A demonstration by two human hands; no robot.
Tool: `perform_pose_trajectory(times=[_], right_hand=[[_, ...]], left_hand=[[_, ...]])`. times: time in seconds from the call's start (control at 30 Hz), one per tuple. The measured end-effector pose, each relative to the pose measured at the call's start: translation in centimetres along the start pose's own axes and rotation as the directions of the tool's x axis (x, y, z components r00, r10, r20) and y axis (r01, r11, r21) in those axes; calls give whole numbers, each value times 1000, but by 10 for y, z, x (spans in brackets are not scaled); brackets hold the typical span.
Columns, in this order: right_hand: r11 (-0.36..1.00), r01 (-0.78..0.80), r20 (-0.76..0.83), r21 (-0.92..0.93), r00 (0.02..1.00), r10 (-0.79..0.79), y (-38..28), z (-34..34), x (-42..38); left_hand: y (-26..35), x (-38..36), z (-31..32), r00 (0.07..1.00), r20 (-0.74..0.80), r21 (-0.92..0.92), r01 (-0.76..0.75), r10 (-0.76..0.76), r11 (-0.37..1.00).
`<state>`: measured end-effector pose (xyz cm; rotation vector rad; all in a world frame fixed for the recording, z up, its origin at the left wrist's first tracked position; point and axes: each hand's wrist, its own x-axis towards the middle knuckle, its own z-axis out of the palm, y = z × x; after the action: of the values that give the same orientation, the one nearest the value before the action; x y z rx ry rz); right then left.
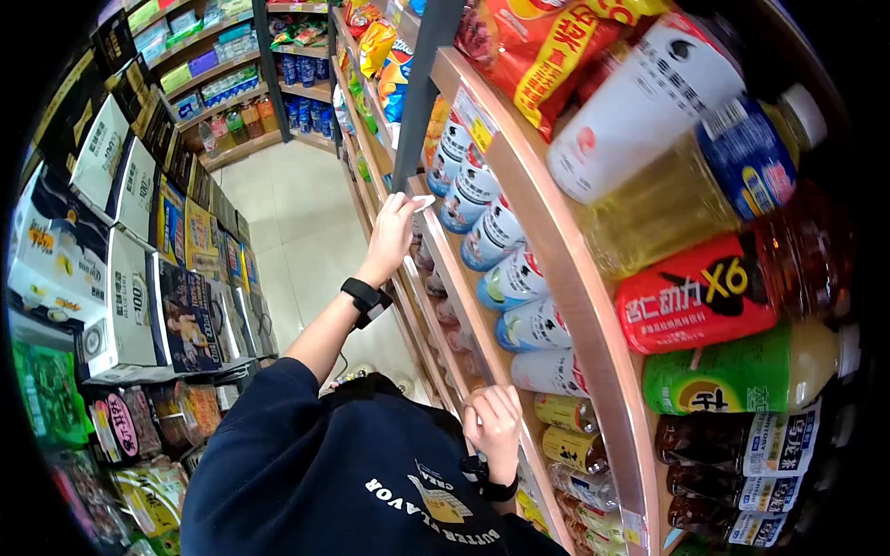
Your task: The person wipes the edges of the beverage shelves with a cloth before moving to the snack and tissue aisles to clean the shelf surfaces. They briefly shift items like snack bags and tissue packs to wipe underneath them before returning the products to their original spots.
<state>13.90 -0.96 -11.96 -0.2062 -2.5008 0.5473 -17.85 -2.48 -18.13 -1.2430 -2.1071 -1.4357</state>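
My left hand (pixel 393 236), with a black watch at the wrist, pinches a small white piece (pixel 424 201) against the front edge of a wooden shelf (pixel 452 287). Too little of the piece shows to tell its kind. Lower down, my right hand (pixel 493 422) is closed with its fingers curled, close to the same shelf edge; whatever they may hold is hidden. Beyond that edge stand white-and-blue bottles (pixel 493 234) in a row, and yellow-labelled bottles (pixel 567 410) beside my right hand.
An upper shelf (pixel 593 306) juts out at right, bearing a red-labelled bottle (pixel 695 295), a green-labelled bottle (pixel 732 371) and a red snack bag (pixel 547 56). Stacked boxes (pixel 130 287) line the left. Tiled floor (pixel 278 204) runs between. A dark post (pixel 426 93) rises near my left hand.
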Motion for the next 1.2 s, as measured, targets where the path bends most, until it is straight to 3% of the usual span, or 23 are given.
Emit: perform_pose_trajectory(times=[0.23, 0.53, 0.83, 0.97, 1.13, 1.2], right_hand=[[987, -159, 27, -24, 987, 160, -25, 53, 37], [985, -172, 110, 21, 979, 169, -63, 116, 74], [998, -44, 235, 50, 971, 31, -48, 158, 121], [987, 47, 241, 154, 967, -84, -42, 187, 163], [968, 137, 217, 209, 959, -183, -23, 216, 229], [966, 157, 175, 207, 965, -194, -12, 226, 256]], left_hand=[[-44, 29, -7, 999, 26, -70, -16, 17, 997], [-54, 31, -12, 995, 74, -198, -58, 74, 978], [-55, 25, -17, 974, 144, -293, -129, 177, 947], [-72, 33, -42, 902, 309, -387, -171, 302, 906], [-147, 62, -73, 955, 245, -233, -109, 167, 966], [-179, 98, -83, 986, 83, -174, -131, 147, 976]])
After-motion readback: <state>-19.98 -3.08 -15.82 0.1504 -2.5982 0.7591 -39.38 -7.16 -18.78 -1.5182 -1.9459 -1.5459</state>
